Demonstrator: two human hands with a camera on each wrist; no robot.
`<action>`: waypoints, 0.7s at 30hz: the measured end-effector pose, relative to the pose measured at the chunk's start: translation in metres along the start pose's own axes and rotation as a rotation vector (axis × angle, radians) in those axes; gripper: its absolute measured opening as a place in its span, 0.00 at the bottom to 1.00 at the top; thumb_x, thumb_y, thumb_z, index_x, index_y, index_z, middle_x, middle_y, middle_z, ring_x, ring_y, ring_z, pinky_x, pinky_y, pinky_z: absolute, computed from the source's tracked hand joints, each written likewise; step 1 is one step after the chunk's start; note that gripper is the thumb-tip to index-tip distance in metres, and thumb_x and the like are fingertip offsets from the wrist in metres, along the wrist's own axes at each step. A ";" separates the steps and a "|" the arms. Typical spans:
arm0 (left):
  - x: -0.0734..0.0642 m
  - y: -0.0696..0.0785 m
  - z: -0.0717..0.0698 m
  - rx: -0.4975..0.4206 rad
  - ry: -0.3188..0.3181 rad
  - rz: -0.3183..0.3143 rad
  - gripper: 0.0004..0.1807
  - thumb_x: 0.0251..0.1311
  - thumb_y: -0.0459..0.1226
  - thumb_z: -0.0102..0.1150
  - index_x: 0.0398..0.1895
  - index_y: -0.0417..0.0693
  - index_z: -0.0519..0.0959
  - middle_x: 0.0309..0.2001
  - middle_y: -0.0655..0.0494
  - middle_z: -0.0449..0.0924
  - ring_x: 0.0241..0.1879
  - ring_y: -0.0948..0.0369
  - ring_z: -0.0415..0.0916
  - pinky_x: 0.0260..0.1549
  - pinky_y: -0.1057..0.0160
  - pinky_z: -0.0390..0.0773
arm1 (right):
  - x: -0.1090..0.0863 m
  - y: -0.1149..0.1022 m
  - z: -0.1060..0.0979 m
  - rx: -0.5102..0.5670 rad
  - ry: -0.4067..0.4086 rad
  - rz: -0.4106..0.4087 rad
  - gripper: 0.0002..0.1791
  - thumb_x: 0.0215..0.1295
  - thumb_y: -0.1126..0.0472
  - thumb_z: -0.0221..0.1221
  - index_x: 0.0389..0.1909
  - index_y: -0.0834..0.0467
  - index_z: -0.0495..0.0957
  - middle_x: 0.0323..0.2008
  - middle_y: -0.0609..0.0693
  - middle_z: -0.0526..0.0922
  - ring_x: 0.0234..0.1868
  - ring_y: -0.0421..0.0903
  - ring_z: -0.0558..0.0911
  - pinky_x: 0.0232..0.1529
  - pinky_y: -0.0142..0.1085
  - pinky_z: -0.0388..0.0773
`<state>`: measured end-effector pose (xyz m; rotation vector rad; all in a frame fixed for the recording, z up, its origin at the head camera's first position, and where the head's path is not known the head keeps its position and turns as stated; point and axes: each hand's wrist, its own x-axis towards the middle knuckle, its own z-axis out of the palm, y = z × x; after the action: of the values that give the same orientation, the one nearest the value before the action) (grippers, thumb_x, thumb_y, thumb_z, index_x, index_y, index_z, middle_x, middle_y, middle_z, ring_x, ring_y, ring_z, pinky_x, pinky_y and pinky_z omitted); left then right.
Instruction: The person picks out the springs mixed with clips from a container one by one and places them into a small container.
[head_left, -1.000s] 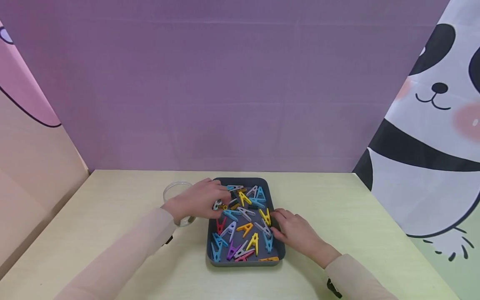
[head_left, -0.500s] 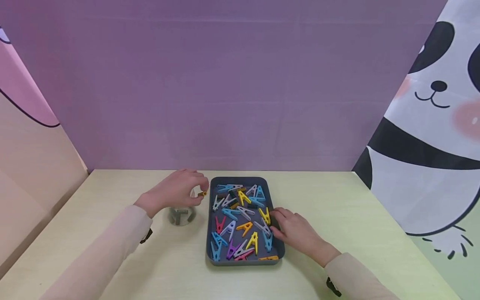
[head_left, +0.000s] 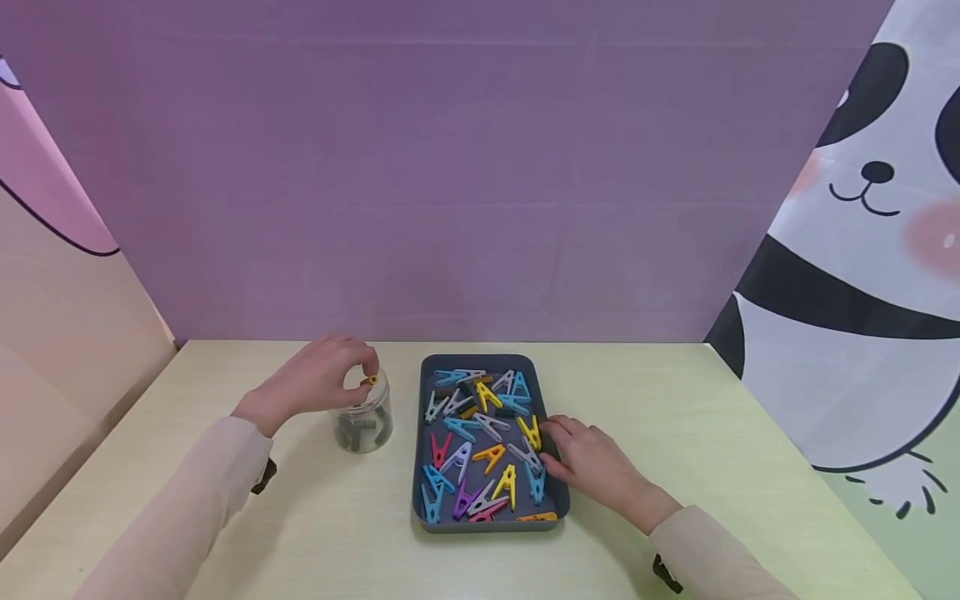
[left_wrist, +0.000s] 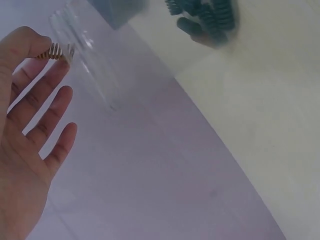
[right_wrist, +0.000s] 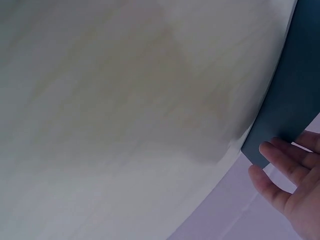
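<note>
My left hand (head_left: 322,375) pinches a small yellow coil spring (left_wrist: 54,51) between thumb and index finger, at the mouth of a clear jar (head_left: 384,421). Several dark springs (left_wrist: 217,20) lie at the bottom of that jar. My other left fingers are spread and hold nothing. To the jar's right is a dark grey tray (head_left: 491,527) of colourful clothespins (head_left: 490,457), with a few more springs (head_left: 468,412) among those near its far end. With fingers loosely bent, my right hand (head_left: 592,462) rests against the tray's right side; the right wrist view shows the fingertips at its wall.
Jar and tray stand apart on a pale wooden table (head_left: 645,392), bare wood between them. A purple backdrop (head_left: 450,183) rises behind the table's far edge. A panda-print cloth (head_left: 862,275) hangs at the right.
My left hand has moved left from the tray's far left part to the jar's mouth, carrying the yellow spring. My right hand has stayed at the tray's side.
</note>
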<state>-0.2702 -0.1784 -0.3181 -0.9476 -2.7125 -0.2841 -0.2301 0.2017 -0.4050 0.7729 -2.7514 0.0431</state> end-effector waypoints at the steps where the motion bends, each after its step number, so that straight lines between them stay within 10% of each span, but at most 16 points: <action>1: -0.001 -0.001 0.001 0.007 -0.008 -0.008 0.06 0.47 0.39 0.63 0.30 0.57 0.77 0.31 0.65 0.77 0.35 0.64 0.66 0.40 0.59 0.69 | 0.000 0.000 0.000 0.000 0.001 -0.002 0.24 0.57 0.49 0.58 0.49 0.61 0.74 0.48 0.54 0.78 0.47 0.49 0.78 0.42 0.43 0.77; 21: -0.007 -0.015 0.011 0.047 -0.027 -0.039 0.06 0.46 0.38 0.63 0.29 0.55 0.77 0.29 0.64 0.78 0.34 0.63 0.66 0.41 0.57 0.67 | -0.002 0.004 0.000 0.019 -0.024 -0.027 0.23 0.60 0.50 0.55 0.51 0.61 0.73 0.50 0.55 0.77 0.50 0.50 0.77 0.45 0.45 0.76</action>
<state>-0.2763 -0.1912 -0.3322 -0.8924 -2.7520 -0.2149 -0.2308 0.2060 -0.4057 0.8203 -2.7669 0.0550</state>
